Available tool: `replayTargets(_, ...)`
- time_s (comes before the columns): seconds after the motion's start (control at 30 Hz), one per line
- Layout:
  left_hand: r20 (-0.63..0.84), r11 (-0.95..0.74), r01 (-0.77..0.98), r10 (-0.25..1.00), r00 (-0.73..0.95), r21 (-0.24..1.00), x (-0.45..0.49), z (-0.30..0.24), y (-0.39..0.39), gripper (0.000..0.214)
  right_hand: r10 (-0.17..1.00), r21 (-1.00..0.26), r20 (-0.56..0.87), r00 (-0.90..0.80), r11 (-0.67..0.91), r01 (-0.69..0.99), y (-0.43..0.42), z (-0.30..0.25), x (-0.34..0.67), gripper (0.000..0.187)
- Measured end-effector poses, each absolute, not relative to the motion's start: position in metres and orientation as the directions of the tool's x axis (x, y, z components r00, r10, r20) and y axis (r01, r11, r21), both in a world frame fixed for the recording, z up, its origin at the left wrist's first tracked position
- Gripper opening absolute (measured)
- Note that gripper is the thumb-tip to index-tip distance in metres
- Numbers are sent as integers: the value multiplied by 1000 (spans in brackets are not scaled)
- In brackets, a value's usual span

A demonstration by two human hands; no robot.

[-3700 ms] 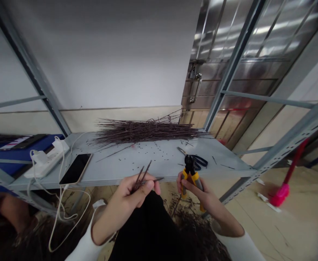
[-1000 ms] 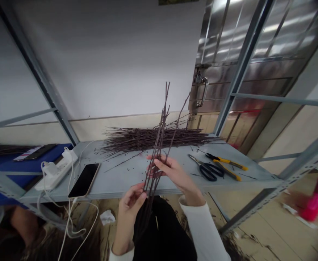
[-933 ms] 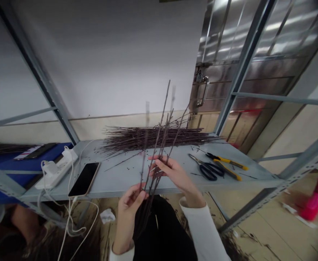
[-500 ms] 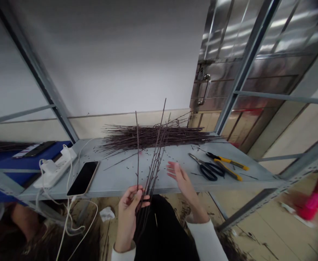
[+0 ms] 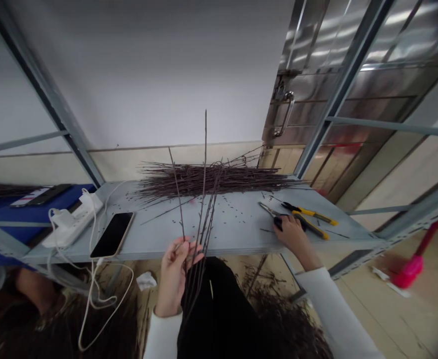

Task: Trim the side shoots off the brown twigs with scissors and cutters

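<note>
the left hand (image 5: 174, 271) is grasping: thumb and fingertips pinch one twig apart from the rest, which run between the fingers. it holds a loose handful of long, thin, dark-brown woody twigs (image 5: 203, 227), fanned upward from the fingers. the right hand (image 5: 289, 232), well apart to the side, has its fingers curled over the dark handles of slim scissors with pointed steel blades (image 5: 268, 209); whether it truly grips them does not show. just to the right of that hand lie pliers with yellow and black handles (image 5: 312, 213), resting free.

beyond both hands, along the back of the grey metal shelf (image 5: 149, 234), lies a large dark-brown heap of similar twigs (image 5: 211, 180), mostly lengthwise. small dark specks dot the shelf between hands and heap, and a tangle of brown twig scraps (image 5: 269, 304) covers the floor below the right hand. judging by these scraps, some cutting looks done; the handful seems part-way through sorting, with one twig singled out. how much of the heap is finished or left over, the view does not settle.

the held twigs are uneven in height, nearly straight, with small knots along them; their lower ends fade against dark clothing below the left hand.
</note>
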State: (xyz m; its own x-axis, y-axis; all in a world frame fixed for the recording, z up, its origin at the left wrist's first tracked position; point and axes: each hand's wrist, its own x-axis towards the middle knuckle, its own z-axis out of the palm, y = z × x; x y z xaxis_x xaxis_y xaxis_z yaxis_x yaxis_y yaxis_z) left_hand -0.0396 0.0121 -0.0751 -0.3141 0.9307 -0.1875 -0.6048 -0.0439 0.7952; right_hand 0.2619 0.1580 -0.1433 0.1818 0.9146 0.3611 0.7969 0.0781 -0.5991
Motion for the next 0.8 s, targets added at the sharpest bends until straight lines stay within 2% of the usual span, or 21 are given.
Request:
replayTargets(0.17,-67,-75,-582,974,-219,810,-33,-36,29,24,924,-602,336,182,62,796,155,-126,258,14)
replayTargets(0.27,5,-113,-560,982,-191,821,-26,-18,37,23,925,-658,345,157,119,744,133,-108,232,25)
replayTargets(0.37,50,-141,-566,984,-174,812,-18,-13,42,24,952,-743,305,7,234,628,97,-87,183,39)
replayTargets(0.4,58,-147,-571,983,-172,808,-16,-13,42,24,956,-787,280,-89,281,550,84,-80,164,42)
replayTargets(0.47,65,-155,-573,983,-174,805,-14,-16,43,24,915,-953,203,-348,266,146,65,-68,130,37)
replayTargets(0.53,69,-163,-555,980,-186,815,-16,-19,42,25,912,-983,184,-366,172,-64,54,-61,106,31)
replayTargets(0.67,74,-183,-501,971,-229,846,-25,-25,41,29,953,-973,153,-261,99,-208,49,-66,86,33)
replayTargets(0.8,57,-177,-470,964,-258,865,-31,-30,39,28,966,-955,59,-250,-18,-295,47,-78,84,37)
